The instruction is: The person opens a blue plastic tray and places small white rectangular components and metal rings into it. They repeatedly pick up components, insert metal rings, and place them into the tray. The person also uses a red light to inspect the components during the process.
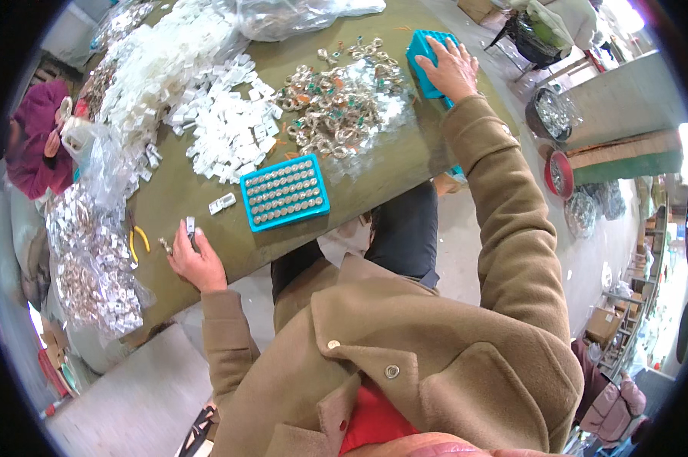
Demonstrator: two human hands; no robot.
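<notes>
At the table's near left, my left hand (198,260) is closed, with a small white-and-grey rectangular part (191,225) between thumb and forefinger. A small metal fitting (166,245) shows beside its outer fingers. A similar white part (223,203) lies on the table just beyond this hand. To its right stands a teal tray (285,216) filled with rows of round metal pieces. My right arm reaches to the far right edge, where my right hand (454,70) lies with spread fingers on a second teal tray (422,47); the palm hides part of this tray.
White rectangular parts (233,137) and metal rings (336,107) lie heaped on the table (374,171). Yellow-handled pliers (139,242) lie left of my left hand. Clear bags (100,274) line the left side, near another person's purple sleeve (39,137).
</notes>
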